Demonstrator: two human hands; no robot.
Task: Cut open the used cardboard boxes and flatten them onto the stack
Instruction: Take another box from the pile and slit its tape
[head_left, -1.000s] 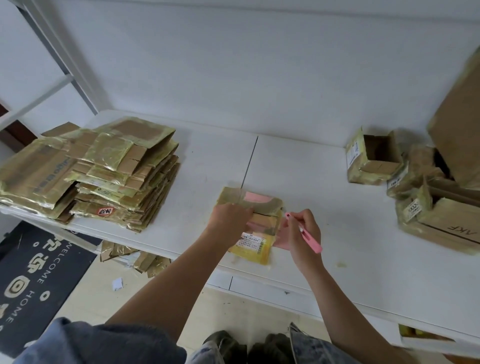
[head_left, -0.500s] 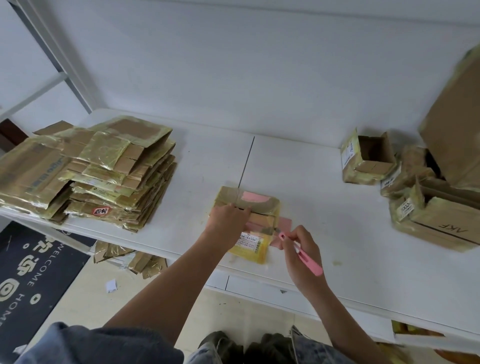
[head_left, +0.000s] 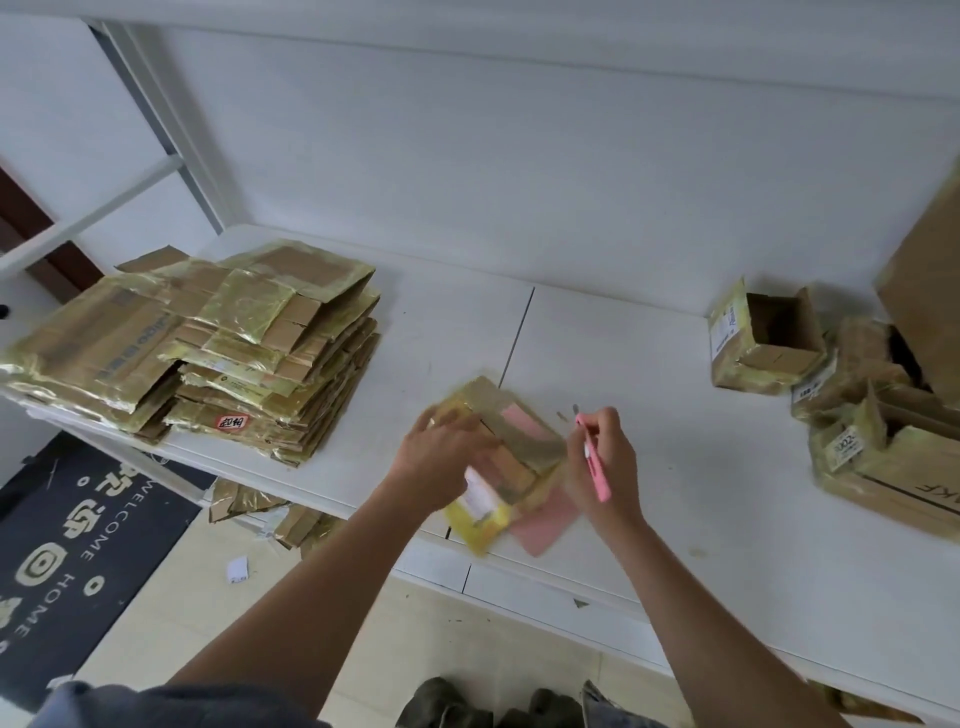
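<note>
The left hand (head_left: 441, 457) lies on top of a small taped box (head_left: 511, 462) at the front edge of the white bench (head_left: 675, 415), fingers bent over it, though blur hides how firmly it grips. The right hand (head_left: 602, 462), just beside the box, pinches a pink cutter (head_left: 596, 470). The stack (head_left: 208, 338) of flattened cardboard sits well apart to the left, with uncut boxes (head_left: 769, 343) at the right.

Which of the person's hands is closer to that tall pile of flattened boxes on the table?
The left. The left hand rests on the small box, on the side toward the stack of flattened boxes. The right hand, holding the pink cutter, is beyond the box, farther away.
</note>
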